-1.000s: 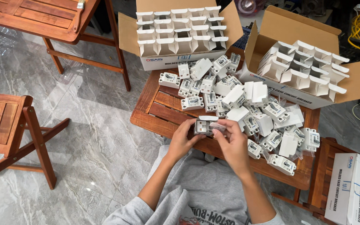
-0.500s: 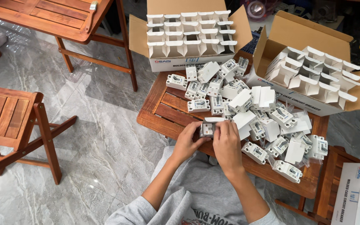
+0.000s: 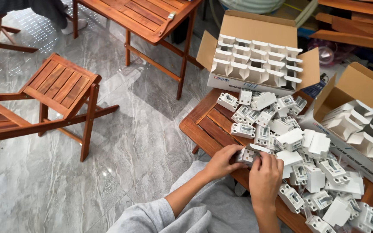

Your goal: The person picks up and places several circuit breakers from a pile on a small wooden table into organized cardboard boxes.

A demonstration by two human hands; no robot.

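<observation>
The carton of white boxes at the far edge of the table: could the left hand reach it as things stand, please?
Probably yes. The left hand, with the right hand, holds a white breaker near the table's front edge; only loose breakers lie low between it and the open carton.

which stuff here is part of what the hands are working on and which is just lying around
In the work:
- left hand and right hand, both on one white breaker
- pile of loose breakers
- small white cartons
- two open cardboard boxes with dividers
- low wooden table

Lying about:
- folding wooden chair
- larger wooden table
</observation>
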